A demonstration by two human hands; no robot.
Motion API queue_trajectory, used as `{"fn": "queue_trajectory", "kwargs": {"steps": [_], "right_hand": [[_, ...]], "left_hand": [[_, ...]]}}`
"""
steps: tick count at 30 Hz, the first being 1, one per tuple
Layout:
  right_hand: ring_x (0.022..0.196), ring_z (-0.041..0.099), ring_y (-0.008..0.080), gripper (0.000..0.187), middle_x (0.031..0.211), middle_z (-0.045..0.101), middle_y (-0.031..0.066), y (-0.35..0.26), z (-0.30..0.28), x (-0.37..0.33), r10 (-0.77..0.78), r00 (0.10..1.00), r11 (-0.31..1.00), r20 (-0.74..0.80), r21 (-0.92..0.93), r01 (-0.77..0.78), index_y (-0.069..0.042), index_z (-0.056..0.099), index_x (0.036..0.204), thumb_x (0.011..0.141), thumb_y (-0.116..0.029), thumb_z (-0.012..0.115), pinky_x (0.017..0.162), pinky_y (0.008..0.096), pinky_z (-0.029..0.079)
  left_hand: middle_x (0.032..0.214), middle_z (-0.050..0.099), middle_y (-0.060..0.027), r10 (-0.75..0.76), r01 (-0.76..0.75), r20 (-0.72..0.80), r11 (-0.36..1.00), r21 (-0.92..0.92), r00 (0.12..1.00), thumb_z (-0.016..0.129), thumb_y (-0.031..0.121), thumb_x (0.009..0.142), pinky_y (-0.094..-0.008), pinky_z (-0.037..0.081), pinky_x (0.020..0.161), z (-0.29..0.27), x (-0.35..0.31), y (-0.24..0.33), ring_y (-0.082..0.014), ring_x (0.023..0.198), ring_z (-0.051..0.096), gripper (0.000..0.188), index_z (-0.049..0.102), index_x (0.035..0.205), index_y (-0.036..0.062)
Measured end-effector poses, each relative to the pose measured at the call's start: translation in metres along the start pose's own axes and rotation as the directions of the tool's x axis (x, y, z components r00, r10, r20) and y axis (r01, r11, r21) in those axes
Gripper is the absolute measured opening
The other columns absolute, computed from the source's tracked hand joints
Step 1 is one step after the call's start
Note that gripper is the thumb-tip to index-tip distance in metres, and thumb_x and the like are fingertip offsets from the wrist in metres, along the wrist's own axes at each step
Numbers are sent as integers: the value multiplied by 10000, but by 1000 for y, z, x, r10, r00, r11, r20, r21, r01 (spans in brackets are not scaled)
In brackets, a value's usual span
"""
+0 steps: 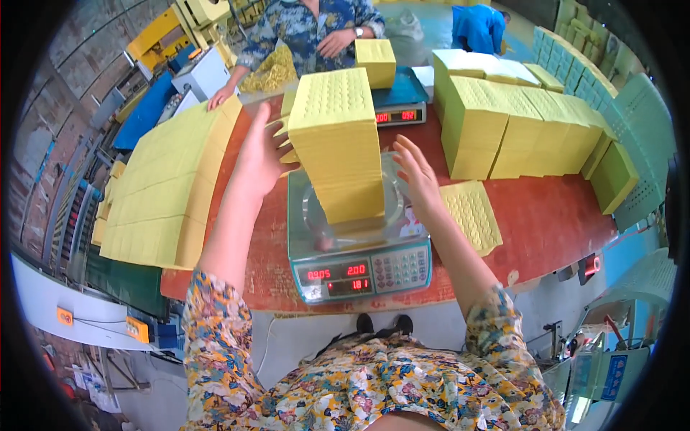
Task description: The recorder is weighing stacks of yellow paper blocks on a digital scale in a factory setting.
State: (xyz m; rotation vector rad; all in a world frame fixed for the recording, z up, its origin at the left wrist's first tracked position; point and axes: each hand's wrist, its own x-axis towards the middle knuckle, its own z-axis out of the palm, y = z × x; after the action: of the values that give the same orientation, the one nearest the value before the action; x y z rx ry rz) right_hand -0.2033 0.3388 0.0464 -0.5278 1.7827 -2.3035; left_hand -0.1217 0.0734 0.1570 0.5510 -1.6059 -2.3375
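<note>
A tall stack of yellow embossed paper sheets (338, 144) stands on the digital weighing scale (359, 271), whose red display is lit. My left hand (260, 158) is open beside the stack's left side, fingers spread; whether the fingertips touch the paper I cannot tell. On the other side my right hand (419, 176) is open too, fingers stretched out, with a gap between it and the stack. Under my right forearm lies a low pile of yellow sheets (471, 215) on the red table (528, 223).
Yellow paper stacks stand in rows at the left (154, 179) and right (514, 129). Across the table, a co-worker in a patterned blue shirt (316, 36) stands by a second scale (399, 115) bearing a yellow stack (375, 61). Farther back, a person in blue (476, 29) bends over.
</note>
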Motion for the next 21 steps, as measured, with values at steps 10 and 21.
{"fn": "queue_trajectory", "kwargs": {"steps": [10, 21], "right_hand": [[1181, 528, 172, 560, 1309, 550, 79, 17, 39, 4, 300, 951, 918, 70, 250, -308, -107, 464, 1403, 1012, -499, 380, 963, 307, 442], [1011, 623, 169, 344, 1092, 639, 93, 19, 19, -163, 309, 943, 950, -122, 92, -299, 42, 489, 1265, 991, -162, 532, 845, 314, 515]], "left_hand": [[1328, 562, -105, -359, 343, 358, 933, 109, 862, 690, 476, 855, -371, 465, 944, 30, -1, -6, -251, 1146, 571, 602, 545, 1334, 142], [1362, 542, -120, -484, 613, 581, 789, -32, 654, 663, 88, 903, -345, 386, 1077, -4, -60, 6, -181, 1232, 538, 588, 398, 1428, 53]]}}
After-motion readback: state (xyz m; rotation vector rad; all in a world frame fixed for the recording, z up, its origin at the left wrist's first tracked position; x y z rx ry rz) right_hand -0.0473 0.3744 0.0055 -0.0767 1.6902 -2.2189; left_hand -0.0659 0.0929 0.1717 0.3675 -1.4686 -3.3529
